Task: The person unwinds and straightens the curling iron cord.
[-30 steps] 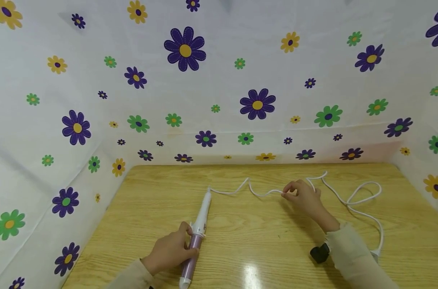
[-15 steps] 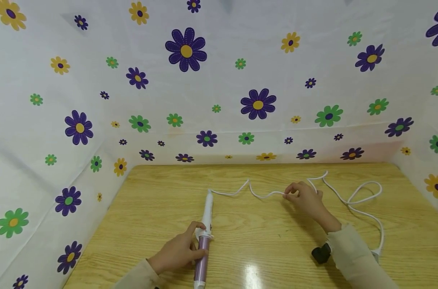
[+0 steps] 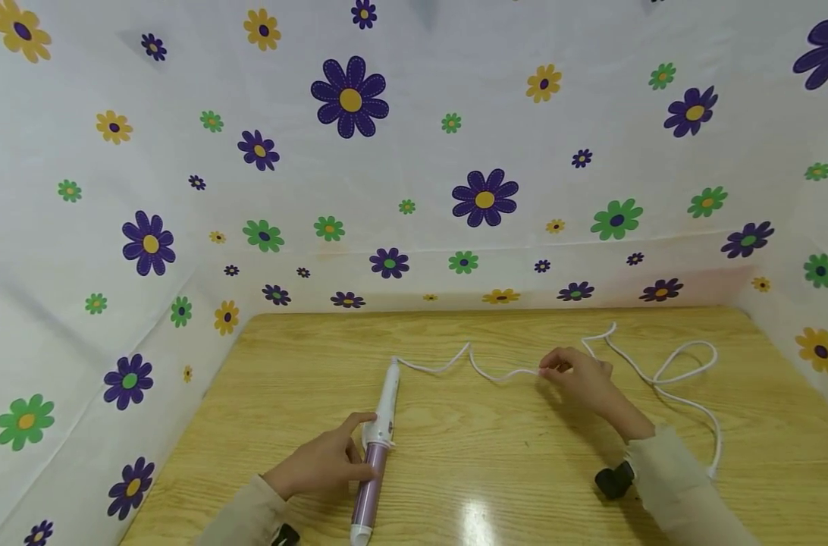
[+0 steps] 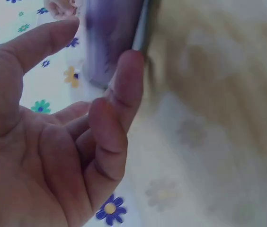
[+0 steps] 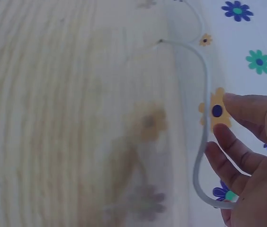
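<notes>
A white curling iron with a mauve barrel (image 3: 368, 497) lies slanted on the table, its handle pointing away. My left hand (image 3: 318, 461) holds it where handle and barrel meet, index finger over the white part, thumb across the barrel. The left wrist view shows the blurred barrel (image 4: 110, 42) beyond that hand's curved fingers. From the handle's tip a white cord (image 3: 437, 371) zigzags right to my right hand (image 3: 584, 385), whose thumb and fingertips pinch it. In the right wrist view the cord (image 5: 207, 85) runs along the fingertips. Its far end disappears by the right sleeve.
The wooden table (image 3: 455, 470) ends at a white cloth (image 3: 414, 159) printed with flowers, which stands around its back and sides. Right of the right hand the cord makes a loose loop. A black wrist device (image 3: 615, 481) sits under the right cuff.
The left hand shifted the curling iron right, then back left, turning it a little. The right hand came slightly nearer with the cord at its fingertips; the cord's left stretch shifted slightly with it.
</notes>
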`<state>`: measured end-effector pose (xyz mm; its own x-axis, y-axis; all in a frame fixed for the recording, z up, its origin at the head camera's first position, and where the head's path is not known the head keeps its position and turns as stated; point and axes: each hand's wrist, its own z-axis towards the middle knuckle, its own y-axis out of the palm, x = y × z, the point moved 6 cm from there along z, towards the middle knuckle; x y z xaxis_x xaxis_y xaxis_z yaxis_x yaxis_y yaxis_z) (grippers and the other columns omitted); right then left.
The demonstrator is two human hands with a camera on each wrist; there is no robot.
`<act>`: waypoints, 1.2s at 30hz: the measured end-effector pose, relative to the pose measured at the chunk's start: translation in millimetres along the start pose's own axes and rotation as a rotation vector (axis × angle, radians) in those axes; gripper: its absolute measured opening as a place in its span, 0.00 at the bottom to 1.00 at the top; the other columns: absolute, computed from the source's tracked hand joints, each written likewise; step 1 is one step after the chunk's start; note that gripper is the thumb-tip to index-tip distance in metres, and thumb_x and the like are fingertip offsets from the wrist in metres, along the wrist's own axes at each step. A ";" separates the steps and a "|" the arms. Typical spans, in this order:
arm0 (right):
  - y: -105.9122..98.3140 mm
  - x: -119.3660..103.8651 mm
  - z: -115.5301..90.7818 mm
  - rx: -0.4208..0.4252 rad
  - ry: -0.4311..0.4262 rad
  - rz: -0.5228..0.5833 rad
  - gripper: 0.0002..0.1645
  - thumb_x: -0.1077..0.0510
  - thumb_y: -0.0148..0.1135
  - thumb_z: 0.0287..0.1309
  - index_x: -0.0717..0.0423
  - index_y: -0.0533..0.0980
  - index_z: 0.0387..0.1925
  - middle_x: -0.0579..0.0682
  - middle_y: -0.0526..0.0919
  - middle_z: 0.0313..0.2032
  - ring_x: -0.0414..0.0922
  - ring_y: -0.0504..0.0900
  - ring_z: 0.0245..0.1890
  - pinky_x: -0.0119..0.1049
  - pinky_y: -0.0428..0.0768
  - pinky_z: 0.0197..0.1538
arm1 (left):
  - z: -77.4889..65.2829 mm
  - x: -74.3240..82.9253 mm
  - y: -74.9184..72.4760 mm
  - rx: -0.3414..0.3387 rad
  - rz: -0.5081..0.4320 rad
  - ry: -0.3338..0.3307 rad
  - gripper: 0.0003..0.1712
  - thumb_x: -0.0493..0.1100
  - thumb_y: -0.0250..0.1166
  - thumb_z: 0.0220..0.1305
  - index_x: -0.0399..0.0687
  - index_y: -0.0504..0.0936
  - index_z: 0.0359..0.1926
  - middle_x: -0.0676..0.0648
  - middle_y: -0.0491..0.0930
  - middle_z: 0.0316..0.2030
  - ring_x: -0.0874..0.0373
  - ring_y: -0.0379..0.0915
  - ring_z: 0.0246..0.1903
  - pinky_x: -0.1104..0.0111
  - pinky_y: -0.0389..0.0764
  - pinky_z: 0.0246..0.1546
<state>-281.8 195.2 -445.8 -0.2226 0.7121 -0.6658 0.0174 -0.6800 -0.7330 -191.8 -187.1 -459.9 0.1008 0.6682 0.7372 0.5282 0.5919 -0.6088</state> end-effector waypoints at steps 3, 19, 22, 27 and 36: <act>-7.7 -4.5 -3.6 -0.028 -0.015 0.032 0.10 0.55 0.60 0.64 0.57 0.79 0.40 0.56 0.84 0.39 0.56 0.80 0.44 0.65 0.54 0.53 | 1.7 6.6 -17.4 0.077 0.122 0.010 0.45 0.54 0.68 0.59 0.46 0.57 0.71 0.51 0.79 0.31 0.59 0.74 0.27 0.66 0.73 0.26; -61.9 4.0 -15.9 -0.012 0.015 0.099 0.21 0.52 0.56 0.68 0.65 0.75 0.51 0.62 0.80 0.47 0.40 0.77 0.38 0.32 0.75 0.38 | 74.5 59.3 -52.2 0.200 0.103 0.148 0.33 0.48 0.68 0.60 0.52 0.69 0.65 0.40 0.78 0.51 0.45 0.73 0.53 0.51 0.75 0.51; -63.4 10.7 -17.2 -0.011 0.032 0.097 0.21 0.52 0.56 0.67 0.64 0.75 0.52 0.63 0.78 0.46 0.44 0.77 0.35 0.32 0.74 0.34 | 92.3 62.8 -49.2 0.216 0.060 0.160 0.31 0.46 0.69 0.59 0.53 0.71 0.64 0.39 0.78 0.53 0.44 0.72 0.55 0.50 0.74 0.53; -61.9 23.7 -19.7 -0.028 0.031 0.049 0.21 0.55 0.57 0.67 0.64 0.74 0.56 0.65 0.78 0.45 0.48 0.78 0.35 0.33 0.75 0.32 | 125.2 65.2 -38.0 0.212 0.052 0.169 0.28 0.44 0.68 0.60 0.50 0.73 0.62 0.38 0.77 0.54 0.44 0.73 0.54 0.51 0.74 0.53; -44.5 29.7 -12.3 -0.130 -0.013 0.059 0.25 0.58 0.59 0.65 0.63 0.70 0.61 0.61 0.81 0.41 0.51 0.84 0.35 0.40 0.79 0.37 | 157.3 70.7 -28.9 0.115 0.171 0.006 0.34 0.51 0.68 0.59 0.53 0.70 0.65 0.43 0.81 0.48 0.50 0.79 0.44 0.55 0.78 0.45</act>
<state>-277.2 248.8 -434.6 -0.2301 0.6686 -0.7072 0.1567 -0.6917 -0.7049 -332.5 -86.0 -436.4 0.1859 0.7611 0.6214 0.4035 0.5175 -0.7546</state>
